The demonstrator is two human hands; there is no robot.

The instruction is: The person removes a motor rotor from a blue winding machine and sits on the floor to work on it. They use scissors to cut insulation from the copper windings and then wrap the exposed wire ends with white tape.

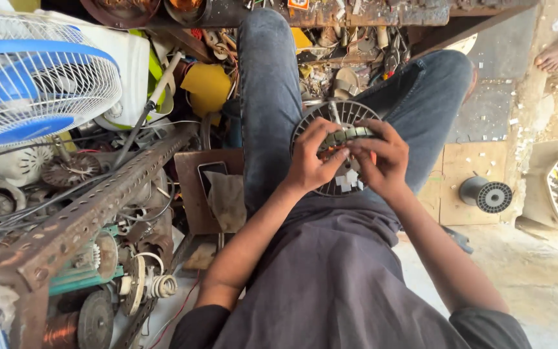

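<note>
Both hands, left hand [314,158] and right hand [382,158], grip the round slotted motor core [338,116] on the lap: looks heavy, rigid, sharp-edged, best held by the rim.

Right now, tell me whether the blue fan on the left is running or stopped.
Stopped, as far as one picture shows: the blue fan has blades sharply outlined behind its white grille, with no blur.

Stator [347,132] middle behind fingers [330,137]
</note>
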